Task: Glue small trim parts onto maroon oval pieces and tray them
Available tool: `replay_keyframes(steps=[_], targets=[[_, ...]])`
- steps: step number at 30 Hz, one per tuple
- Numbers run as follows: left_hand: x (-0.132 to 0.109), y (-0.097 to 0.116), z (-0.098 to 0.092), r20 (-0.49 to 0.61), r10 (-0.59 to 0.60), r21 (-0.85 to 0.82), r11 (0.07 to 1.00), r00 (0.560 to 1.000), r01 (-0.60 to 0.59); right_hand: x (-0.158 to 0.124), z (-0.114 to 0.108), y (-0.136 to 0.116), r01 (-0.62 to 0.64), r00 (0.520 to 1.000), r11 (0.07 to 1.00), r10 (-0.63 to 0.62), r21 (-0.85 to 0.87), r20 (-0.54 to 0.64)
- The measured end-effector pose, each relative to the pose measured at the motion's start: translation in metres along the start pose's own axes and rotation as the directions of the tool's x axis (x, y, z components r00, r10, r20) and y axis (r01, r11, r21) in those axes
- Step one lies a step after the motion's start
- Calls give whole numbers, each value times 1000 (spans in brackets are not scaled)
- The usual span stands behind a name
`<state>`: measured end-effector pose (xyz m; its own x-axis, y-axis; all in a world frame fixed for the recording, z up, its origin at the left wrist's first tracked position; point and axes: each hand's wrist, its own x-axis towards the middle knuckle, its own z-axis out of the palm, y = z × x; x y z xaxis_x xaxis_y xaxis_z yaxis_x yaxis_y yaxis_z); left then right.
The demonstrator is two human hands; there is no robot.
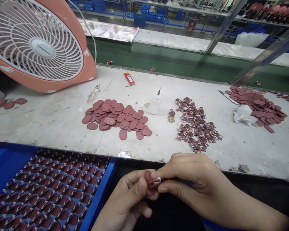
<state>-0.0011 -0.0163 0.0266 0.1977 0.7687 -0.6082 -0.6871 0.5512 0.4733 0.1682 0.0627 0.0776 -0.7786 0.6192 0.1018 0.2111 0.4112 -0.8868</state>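
My left hand (128,199) and my right hand (190,181) meet at the bottom centre, below the table's front edge. Both pinch one dark red oval pad (149,183) with a small decorated piece pressed against it. The left thumb lies on the pad's face; the right thumb and forefinger grip the small piece at its right side. A heap of the same red oval pads (117,118) lies on the white table ahead. A pile of small red-and-white ornament pieces (196,125) lies to its right.
A blue tray (102,189) at lower left holds rows of finished pads. An orange fan (38,43) stands at the back left. A clear glue bottle (154,104), an orange lighter (129,78), a second pad heap (257,107) and a crumpled white cloth (242,114) rest on the table (50,122).
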Motion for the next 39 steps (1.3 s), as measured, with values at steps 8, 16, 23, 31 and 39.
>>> replay_keyframes(steps=[8, 16, 23, 31, 39], targets=[[0, -1, 0, -6, -8, 2, 1000, 1000, 8, 0, -1, -1, 19, 999, 999, -17, -43, 45], [2, -4, 2, -26, -1, -37, 999, 1000, 0, -2, 0, -2, 4, 997, 995, 4, -104, 74], [1, -3, 1, -34, -22, -53, 998, 999, 20, -3, 3, -1, 25, 998, 991, -17, -128, 65], [-2, 3, 6, -76, -25, -46, 999, 997, 22, -1, 6, -1, 138, 990, 980, -138, -145, 12], [0, 3, 6, -94, -44, -64, 997, 995, 38, 0, 4, 5, 71, 997, 992, -67, -105, 47]])
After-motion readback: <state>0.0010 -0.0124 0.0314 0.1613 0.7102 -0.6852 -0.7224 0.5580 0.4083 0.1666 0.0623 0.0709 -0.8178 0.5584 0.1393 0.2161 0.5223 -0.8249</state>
